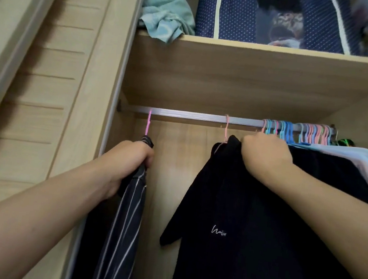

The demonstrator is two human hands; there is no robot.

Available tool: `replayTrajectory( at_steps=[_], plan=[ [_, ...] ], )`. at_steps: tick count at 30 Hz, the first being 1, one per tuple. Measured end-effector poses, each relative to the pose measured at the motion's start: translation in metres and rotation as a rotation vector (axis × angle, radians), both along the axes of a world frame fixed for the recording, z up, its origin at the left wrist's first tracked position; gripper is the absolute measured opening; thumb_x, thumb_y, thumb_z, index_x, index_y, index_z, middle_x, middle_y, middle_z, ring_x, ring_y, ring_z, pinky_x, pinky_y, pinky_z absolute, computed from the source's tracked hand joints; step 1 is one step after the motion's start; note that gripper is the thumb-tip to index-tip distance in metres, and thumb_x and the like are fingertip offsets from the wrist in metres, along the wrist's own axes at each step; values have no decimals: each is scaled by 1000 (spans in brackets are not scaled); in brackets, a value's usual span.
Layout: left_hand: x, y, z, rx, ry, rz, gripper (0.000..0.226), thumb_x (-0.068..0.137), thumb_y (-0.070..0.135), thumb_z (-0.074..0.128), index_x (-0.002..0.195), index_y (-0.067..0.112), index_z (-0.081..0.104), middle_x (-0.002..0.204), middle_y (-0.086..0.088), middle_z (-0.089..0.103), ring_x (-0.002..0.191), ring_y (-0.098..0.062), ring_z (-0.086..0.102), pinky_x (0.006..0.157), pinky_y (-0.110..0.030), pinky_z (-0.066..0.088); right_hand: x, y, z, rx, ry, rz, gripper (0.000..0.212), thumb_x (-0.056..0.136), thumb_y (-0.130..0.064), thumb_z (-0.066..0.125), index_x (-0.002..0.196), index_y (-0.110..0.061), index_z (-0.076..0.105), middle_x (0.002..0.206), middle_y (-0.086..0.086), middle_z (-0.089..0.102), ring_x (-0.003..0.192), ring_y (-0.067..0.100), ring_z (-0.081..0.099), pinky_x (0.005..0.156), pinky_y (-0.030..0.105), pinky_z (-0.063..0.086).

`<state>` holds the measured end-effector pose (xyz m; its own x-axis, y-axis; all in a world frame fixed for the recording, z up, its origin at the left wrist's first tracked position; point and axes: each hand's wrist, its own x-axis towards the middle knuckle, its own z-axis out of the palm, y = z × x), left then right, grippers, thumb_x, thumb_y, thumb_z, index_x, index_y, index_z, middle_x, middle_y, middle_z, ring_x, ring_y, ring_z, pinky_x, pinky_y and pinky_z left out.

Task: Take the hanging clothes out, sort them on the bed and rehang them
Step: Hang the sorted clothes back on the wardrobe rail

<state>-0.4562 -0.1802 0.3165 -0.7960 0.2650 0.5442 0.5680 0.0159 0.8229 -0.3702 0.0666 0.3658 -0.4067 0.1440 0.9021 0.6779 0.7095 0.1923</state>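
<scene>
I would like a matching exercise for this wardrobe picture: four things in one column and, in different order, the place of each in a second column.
Things:
1. striped garment
2. black top with white script
3. teal cloth
4. bunched pastel hangers

Places:
A. on the upper shelf, left of the dotted storage bag
B. at the right end of the rail
C. on a pink hanger at the rail's left end, gripped by the left hand
D. on a pink hanger near the middle of the rail, held at its top by the right hand

Pairs: 1-C, 2-D, 3-A, 4-B
</scene>
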Motion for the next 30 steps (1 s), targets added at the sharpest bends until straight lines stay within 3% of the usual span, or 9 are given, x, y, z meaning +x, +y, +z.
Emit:
replayTrajectory(
  at_steps=[7, 12, 15, 17, 19, 21, 24, 27, 30],
  plan=[
    [-1, -2, -1, -9, -94, -121, 20, 73, 9, 54, 93, 10, 57, 78, -15, 52, 57, -26, 51, 59, -28, 43, 22, 55, 8, -221, 110, -191, 25, 96, -16, 48, 110, -11, 69, 97, 10, 66, 82, 30, 60, 69, 33, 43],
    [-4, -2, -1, -32, -174, -164, 19, 71, 12, 57, 89, 8, 55, 71, -11, 53, 57, -26, 53, 63, -32, 45, 5, 29, 6, -96, 112, -179, 36, 93, -24, 54, 125, -10, 62, 121, 15, 58, 112, 35, 54, 85, 39, 47],
    [-7, 0, -3, -30, -178, -169, 15, 74, 15, 61, 87, 8, 58, 68, -10, 54, 58, -25, 53, 64, -33, 45, -9, -15, 4, -260, 115, 361, 33, 98, -39, 49, 110, -14, 67, 117, 15, 64, 107, 34, 61, 84, 40, 50],
    [-8, 1, -4, -24, -147, -189, 22, 76, 18, 65, 95, 6, 63, 73, -12, 56, 65, -27, 55, 68, -35, 45, -14, -57, -1, -805, -61, 940, 48, 101, -52, 42, 103, -12, 67, 96, 10, 70, 85, 26, 68, 73, 37, 57],
    [-8, 3, -6, -41, -82, -183, 33, 78, 19, 68, 106, 1, 67, 84, -12, 54, 79, -27, 51, 73, -38, 40, -20, -91, -6, -1191, -278, 1207, 61, 100, -60, 39, 110, -6, 64, 95, 12, 68, 80, 26, 70, 66, 39, 58],
    [-6, 5, -10, -79, -19, -182, 32, 81, 17, 68, 108, 0, 69, 83, -11, 53, 76, -23, 50, 69, -33, 40, -31, -108, -6, -1300, -379, 1250, 63, 98, -61, 43, 111, -2, 62, 95, 12, 65, 79, 25, 68, 67, 39, 59],
    [-2, 5, -17, -147, 71, -199, 14, 87, 12, 63, 99, 7, 68, 69, -3, 48, 54, -10, 44, 52, -23, 37, -50, -125, -5, -1307, -367, 1200, 36, 95, -46, 60, 100, -11, 61, 86, 3, 55, 72, 17, 58, 57, 29, 55],
    [-3, 7, -22, -170, 125, -182, 19, 89, 10, 62, 104, -1, 68, 73, -6, 52, 62, -13, 48, 57, -25, 38, -66, -131, -14, -1240, -304, 1106, 11, 93, -24, 62, 93, -12, 62, 82, 5, 58, 64, 18, 60, 52, 28, 54],
    [-6, 5, -20, -128, 87, -146, 9, 88, 9, 64, 91, 2, 69, 63, -4, 56, 54, -14, 52, 54, -24, 41, -70, -131, -28, -1255, -303, 1109, 23, 98, -33, 55, 110, -15, 64, 90, 7, 67, 69, 19, 67, 61, 31, 58]
  ],
)
